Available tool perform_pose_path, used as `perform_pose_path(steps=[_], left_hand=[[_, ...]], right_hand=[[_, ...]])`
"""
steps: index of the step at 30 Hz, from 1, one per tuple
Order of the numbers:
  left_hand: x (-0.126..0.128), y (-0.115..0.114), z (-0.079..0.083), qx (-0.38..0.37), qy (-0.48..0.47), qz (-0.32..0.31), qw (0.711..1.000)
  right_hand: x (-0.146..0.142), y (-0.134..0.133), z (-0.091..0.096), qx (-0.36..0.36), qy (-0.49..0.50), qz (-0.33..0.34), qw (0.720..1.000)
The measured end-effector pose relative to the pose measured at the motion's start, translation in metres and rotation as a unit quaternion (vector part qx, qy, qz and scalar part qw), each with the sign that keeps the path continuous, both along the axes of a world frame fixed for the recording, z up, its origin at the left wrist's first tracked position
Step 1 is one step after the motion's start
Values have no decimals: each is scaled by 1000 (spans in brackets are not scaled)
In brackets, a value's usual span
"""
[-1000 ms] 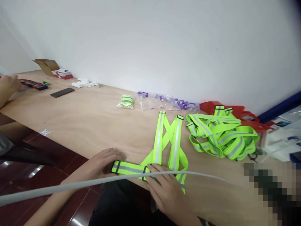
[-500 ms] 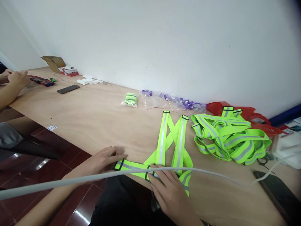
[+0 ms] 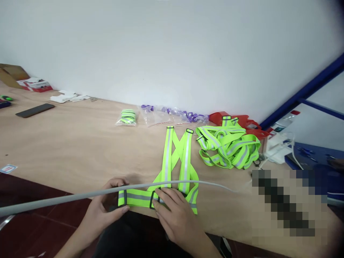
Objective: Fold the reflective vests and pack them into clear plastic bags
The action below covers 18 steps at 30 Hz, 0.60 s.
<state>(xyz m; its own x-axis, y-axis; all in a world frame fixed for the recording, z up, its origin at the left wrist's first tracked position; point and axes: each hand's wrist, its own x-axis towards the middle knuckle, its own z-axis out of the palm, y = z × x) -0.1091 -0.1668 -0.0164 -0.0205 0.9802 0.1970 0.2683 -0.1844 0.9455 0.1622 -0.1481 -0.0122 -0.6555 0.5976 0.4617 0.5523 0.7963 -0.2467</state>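
Note:
A neon-green reflective strap harness (image 3: 176, 157) lies spread on the wooden table (image 3: 67, 147), its two long straps crossing and running away from me. Its belt strap lies along the near table edge. My left hand (image 3: 103, 208) pinches the belt's left end between thumb and fingers. My right hand (image 3: 174, 215) lies flat on the belt at a black buckle, fingers stretched out and pressing down. A grey cable (image 3: 61, 199) crosses in front of both hands.
A heap of more green harnesses (image 3: 228, 147) sits to the right, with a red bag (image 3: 242, 122) behind it. Bags of purple parts (image 3: 172, 114), a bagged green harness (image 3: 128, 117), a phone (image 3: 34, 110) and boxes (image 3: 33, 84) lie farther back. A blurred patch covers the right.
The view has swung to the right. My left hand went from lying flat beside the belt end to gripping it. The other person's hands at the far left are out of view.

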Motion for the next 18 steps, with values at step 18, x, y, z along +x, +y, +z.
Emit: perform_pose_path(steps=[18], left_hand=[[-39, 0, 10, -168, 46, -41, 984]], right_hand=[[3, -3, 4, -42, -18, -9, 999]])
